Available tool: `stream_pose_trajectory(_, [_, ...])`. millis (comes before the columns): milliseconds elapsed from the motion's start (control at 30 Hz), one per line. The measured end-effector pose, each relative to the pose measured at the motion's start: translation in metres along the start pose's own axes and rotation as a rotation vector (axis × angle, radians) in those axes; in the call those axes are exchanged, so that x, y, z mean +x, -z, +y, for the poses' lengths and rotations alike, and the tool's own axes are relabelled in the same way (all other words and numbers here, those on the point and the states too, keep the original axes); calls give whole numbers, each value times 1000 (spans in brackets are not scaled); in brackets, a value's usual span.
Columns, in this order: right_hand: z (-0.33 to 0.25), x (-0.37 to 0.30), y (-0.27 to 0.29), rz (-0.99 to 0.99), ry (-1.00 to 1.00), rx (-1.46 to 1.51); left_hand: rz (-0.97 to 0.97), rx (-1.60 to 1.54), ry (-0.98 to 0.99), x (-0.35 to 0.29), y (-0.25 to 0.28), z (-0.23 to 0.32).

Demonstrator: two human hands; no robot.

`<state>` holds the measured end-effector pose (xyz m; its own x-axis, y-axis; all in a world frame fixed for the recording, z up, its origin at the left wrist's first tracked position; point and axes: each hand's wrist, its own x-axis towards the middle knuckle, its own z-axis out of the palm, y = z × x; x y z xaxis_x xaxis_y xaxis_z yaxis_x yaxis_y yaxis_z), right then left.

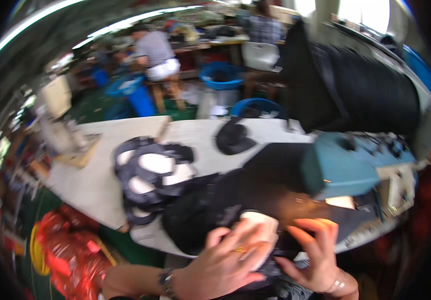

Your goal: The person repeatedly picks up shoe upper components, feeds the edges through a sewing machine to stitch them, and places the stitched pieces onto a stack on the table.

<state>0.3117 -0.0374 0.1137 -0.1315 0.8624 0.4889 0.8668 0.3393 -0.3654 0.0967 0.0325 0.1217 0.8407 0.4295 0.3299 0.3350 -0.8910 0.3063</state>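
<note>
My left hand [228,262], with a ring and a dark wristband, lies with its fingers apart over a pale, padded-looking piece [263,220]. To its right my right hand [315,255] is half curled, its thumb and fingers apart, just above dark material at the table edge. Nothing shows between its fingers. Black fabric [270,167] spreads from my hands to a teal sewing machine [343,167], whose lamp throws an orange glow. Motion blur and my left fingers hide where the pale piece meets the dark fabric.
Black straps with white-looking gaps [150,170] lie heaped on the pale table [90,175], a dark round piece [234,137] beyond. A big black roll [370,90] stands back right. A red plastic bag [70,250] is lower left. Blue tubs [220,75] and seated people [156,52] are farther off.
</note>
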Motion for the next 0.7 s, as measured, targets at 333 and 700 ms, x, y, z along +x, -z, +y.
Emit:
stream_pose_trajectory(333, [5,-12,0,-37,-16,122,-88,31,-30,5,-12,21])
stream_pose_trajectory(700, [-8,2,-7,136,172,84,123,-65,-62,-8,-32,14])
